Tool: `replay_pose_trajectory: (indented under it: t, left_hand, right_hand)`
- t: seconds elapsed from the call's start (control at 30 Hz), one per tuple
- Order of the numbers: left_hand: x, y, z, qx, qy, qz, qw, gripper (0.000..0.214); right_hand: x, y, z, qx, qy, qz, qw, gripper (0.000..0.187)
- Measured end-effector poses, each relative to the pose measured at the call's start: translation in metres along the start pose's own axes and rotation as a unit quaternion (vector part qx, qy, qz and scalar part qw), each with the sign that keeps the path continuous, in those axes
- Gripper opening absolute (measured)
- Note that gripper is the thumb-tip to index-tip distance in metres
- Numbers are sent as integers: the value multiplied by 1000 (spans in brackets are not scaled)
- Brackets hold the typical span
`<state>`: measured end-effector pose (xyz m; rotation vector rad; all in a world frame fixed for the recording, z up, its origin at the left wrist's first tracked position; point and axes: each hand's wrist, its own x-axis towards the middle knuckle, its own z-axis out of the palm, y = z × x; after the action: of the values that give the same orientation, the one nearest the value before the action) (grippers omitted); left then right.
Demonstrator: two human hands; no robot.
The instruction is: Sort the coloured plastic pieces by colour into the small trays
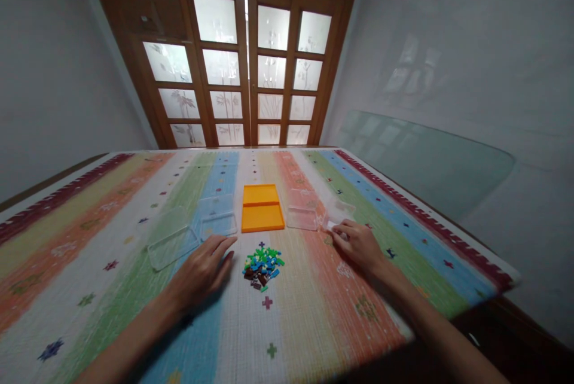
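Observation:
A small pile of toy building bricks (262, 265) in green, blue and dark brown lies on the striped tablecloth between my hands. My left hand (204, 267) rests left of the pile, fingers stretched out and holding nothing. Just beyond its fingers is a clear plastic box (218, 225) with its lid open. At the right, my right hand (359, 243) has thumb and fingers closed on the near edge of another clear plastic box (334, 216). Part of that box is hidden by the fingers.
An open orange case (263, 218) lies beyond the bricks. More open clear boxes stand in the row, one at the far left (174, 249) and one right of the case (302, 218). The tablecloth (287, 324) covers the table, whose edge drops off at the lower right.

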<state>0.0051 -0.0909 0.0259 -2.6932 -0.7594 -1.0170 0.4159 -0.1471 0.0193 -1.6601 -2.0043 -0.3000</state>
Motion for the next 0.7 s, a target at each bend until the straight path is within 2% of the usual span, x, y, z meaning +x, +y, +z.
replay_pose_trajectory:
  t: [0.2,0.53,0.7]
  left_hand:
    - [-6,3,2,-40,-28,-53,997,33]
    - [-9,4,5,-57,-43,-90,993,42]
    - [-8,5,5,-59,-46,-83,994,42]
  right_hand:
    - [-5,-2,11,1,2,24,1000,31]
    - [-9,-3,10,30,19,26,999,28]
    - [-10,-4,12,29,19,33,999,28]
